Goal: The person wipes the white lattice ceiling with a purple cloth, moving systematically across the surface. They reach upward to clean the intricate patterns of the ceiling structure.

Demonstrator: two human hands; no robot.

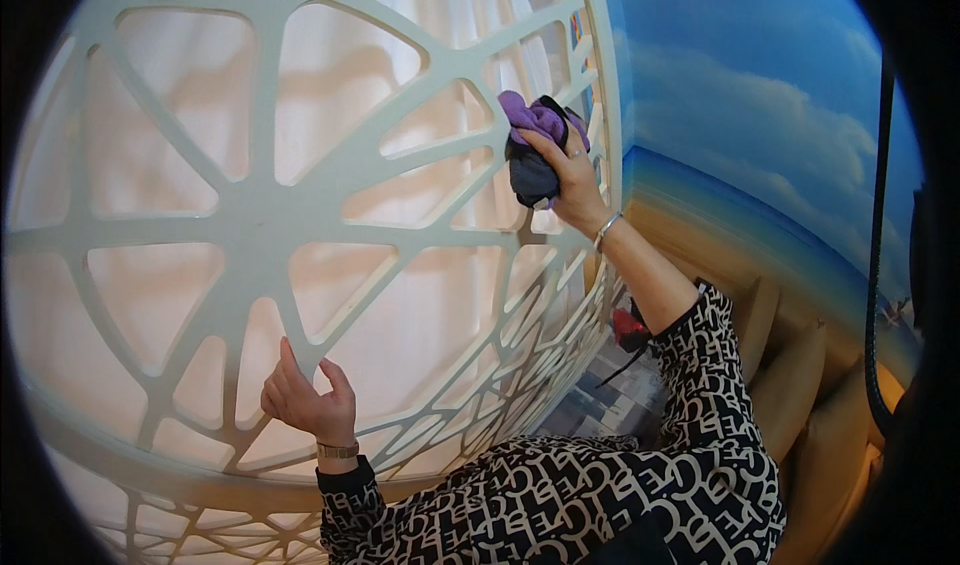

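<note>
A white openwork lattice panel (259,212), cut in a web-like pattern, fills the left and middle of the head view. Bunched in my right hand (576,182) are a purple cloth (534,117) and a dark grey cloth (534,175), held against the panel's upper right part. Lower down, my left hand (313,400) is in front of the panel, holding nothing, with the index finger pointing up and the thumb apart. Whether that fingertip touches the lattice I cannot tell.
White curtain fabric (420,302) hangs behind the lattice. A beach-and-sky mural (750,115) covers the wall at right, above tan rounded cushion-like shapes (795,392). Near my right elbow, a red and black object (628,329) lies by the patterned floor (600,400). A black cord (877,227) hangs far right.
</note>
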